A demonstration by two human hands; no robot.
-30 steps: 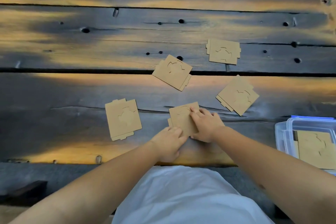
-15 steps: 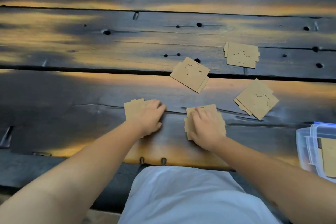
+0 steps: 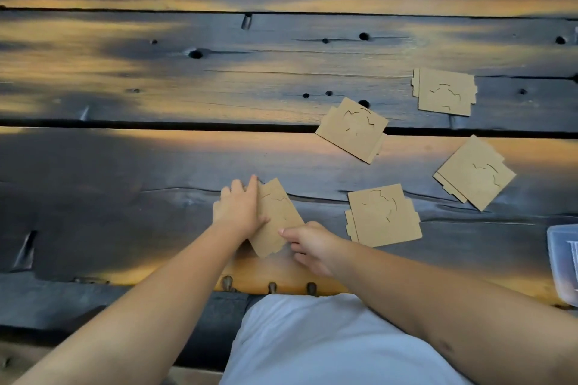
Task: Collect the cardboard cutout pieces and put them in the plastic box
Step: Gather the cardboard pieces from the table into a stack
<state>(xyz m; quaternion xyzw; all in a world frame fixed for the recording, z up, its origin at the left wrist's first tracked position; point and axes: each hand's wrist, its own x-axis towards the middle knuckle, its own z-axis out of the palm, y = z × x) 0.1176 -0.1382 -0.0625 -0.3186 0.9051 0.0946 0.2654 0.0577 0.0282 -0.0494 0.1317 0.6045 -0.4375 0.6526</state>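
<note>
Several brown cardboard cutout pieces lie on a dark plank table. My left hand (image 3: 239, 208) rests on the near-left cardboard piece (image 3: 278, 219), fingers spread over its left side. My right hand (image 3: 308, 244) pinches that same piece at its lower right corner. Another piece (image 3: 383, 216) lies free just right of my hands. Further pieces lie at the middle (image 3: 352, 130), at the right (image 3: 474, 172) and at the far right back (image 3: 444, 92). The clear plastic box (image 3: 563, 262) shows only partly at the right edge.
The table's front edge (image 3: 281, 286) runs just below my hands, with my white shirt (image 3: 328, 344) beneath it. A wide dark gap (image 3: 156, 125) between planks crosses the table. The left half of the table holds no pieces.
My right hand has let go of the near-middle piece and moved left to the piece under my left hand. The view has shifted left, pushing the box toward the right edge.
</note>
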